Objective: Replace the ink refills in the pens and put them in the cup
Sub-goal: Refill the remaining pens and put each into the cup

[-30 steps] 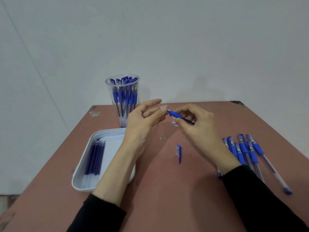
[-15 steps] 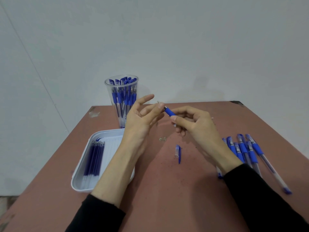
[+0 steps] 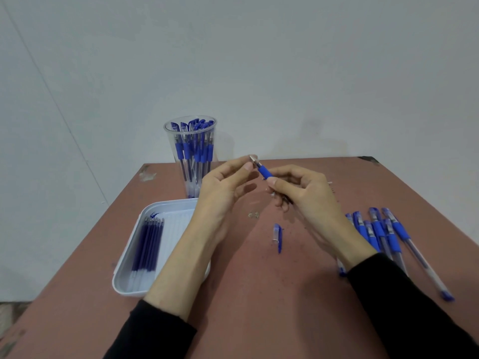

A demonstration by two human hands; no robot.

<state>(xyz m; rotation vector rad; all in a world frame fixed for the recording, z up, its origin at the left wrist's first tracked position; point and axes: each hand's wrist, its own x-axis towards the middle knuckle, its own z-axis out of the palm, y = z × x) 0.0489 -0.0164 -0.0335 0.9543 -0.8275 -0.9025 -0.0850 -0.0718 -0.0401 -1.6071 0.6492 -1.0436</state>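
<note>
Because the work goes on in the air between both hands, the reddish-brown table (image 3: 259, 301), matt and scuffed, serves mainly as a sorting surface, with supplies to the left and pens awaiting service to the right. A white plastic tray (image 3: 124, 270) with rounded corners lies near the left edge, its raised rim keeping a row of thin dark-blue refills (image 3: 149, 244) from rolling off. Behind it a clear, tapered cup (image 3: 190, 161) stands upright, packed with pens that are presumably finished. A loose fan of capped pens (image 3: 383, 234), clear barrels with blue rubbery sleeves, lies on the right. The right hand (image 3: 311, 198) and left hand (image 3: 220, 193) share one uncapped pen (image 3: 265, 172), tilted up and leftward above the table's middle; its blue-clipped cap (image 3: 276, 234) lies set aside just below them. The right fingers curl round the barrel behind the sleeve to steady it. The left thumb and forefinger pinch the small metal tip (image 3: 253, 159), probably to twist it, though whether on or off I cannot tell.
</note>
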